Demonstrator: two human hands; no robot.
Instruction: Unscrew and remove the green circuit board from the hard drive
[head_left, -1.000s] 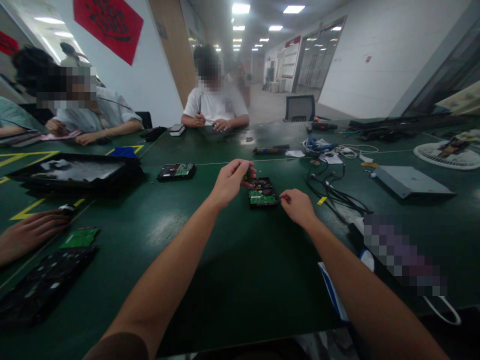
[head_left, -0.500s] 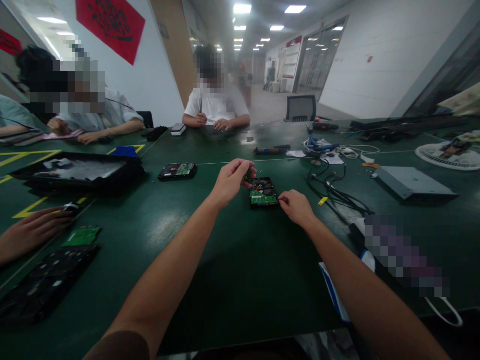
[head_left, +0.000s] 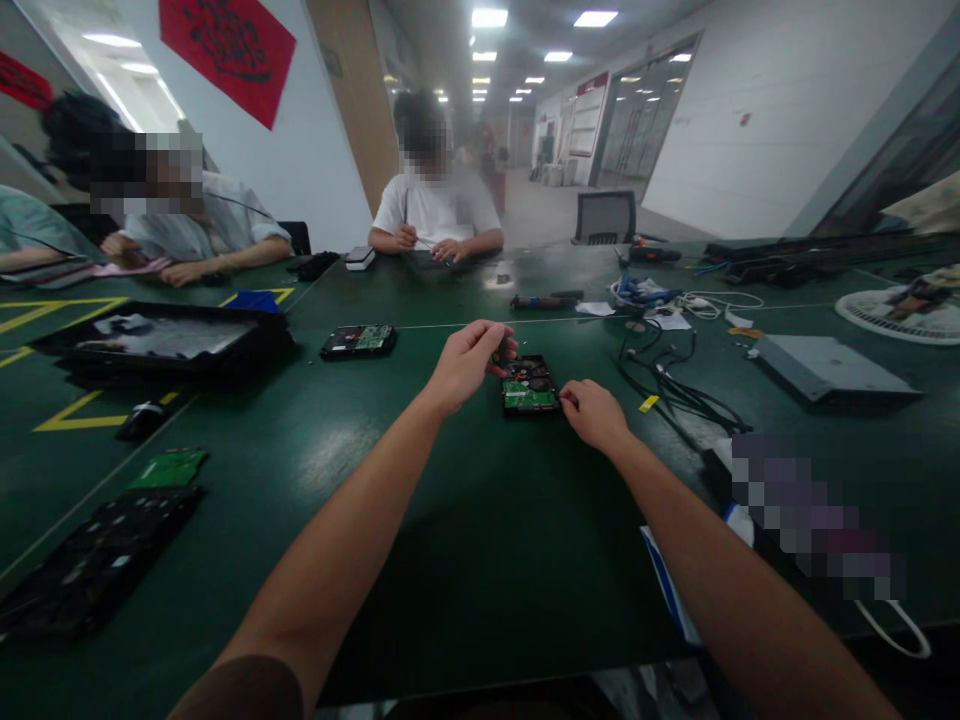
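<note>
A hard drive (head_left: 531, 385) lies circuit-board side up on the green table (head_left: 450, 520), its green board facing me. My left hand (head_left: 469, 362) hovers at the drive's far left corner, fingers pinched around a small dark tool that I cannot make out clearly. My right hand (head_left: 594, 413) rests at the drive's near right corner, fingers curled against its edge.
A second hard drive (head_left: 358, 341) lies to the left. A black tray (head_left: 157, 340), a loose green board (head_left: 166, 467) and a black panel (head_left: 90, 560) sit at the left. Cables (head_left: 667, 385) and a grey box (head_left: 832, 365) lie right. Other people sit across the table.
The other person's hand at the left edge has withdrawn from view, leaving a small black object on the table. My own hands have barely moved on the drive.
</note>
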